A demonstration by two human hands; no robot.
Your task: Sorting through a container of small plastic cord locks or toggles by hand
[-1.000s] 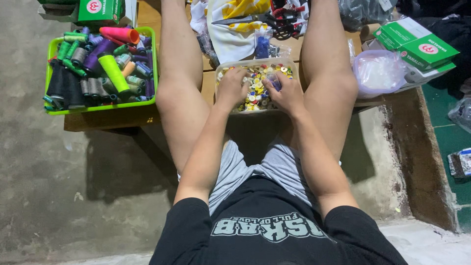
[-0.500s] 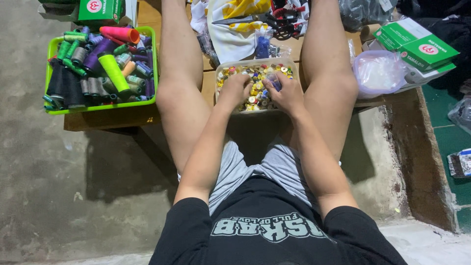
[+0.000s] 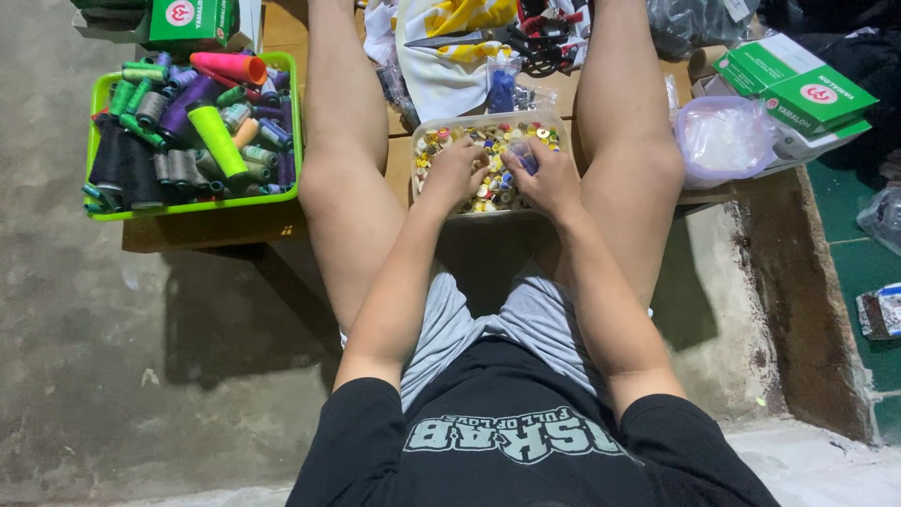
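Hardly anything has shifted since the earlier frames: both hands stay sunk in the clear button tub [image 3: 554, 127], only the fingers seeming to have stirred a little. Far left, a lime-green basket [image 3: 291, 141] holds thread cones and spools [image 3: 188, 131] piled loosely, within an arm's reach. Between the bare knees sits the tub of mixed buttons [image 3: 488, 141], set close so both hands can work it. Left hand [image 3: 453, 174] lies palm down with fingers curled into the pile; whether it pinches one I cannot tell. Right hand [image 3: 544, 178] is loosely closed, fingertips apparently holding something small and bluish above the buttons. Further right lie a bag of white material [image 3: 718, 141] and stacked green boxes [image 3: 798, 84].
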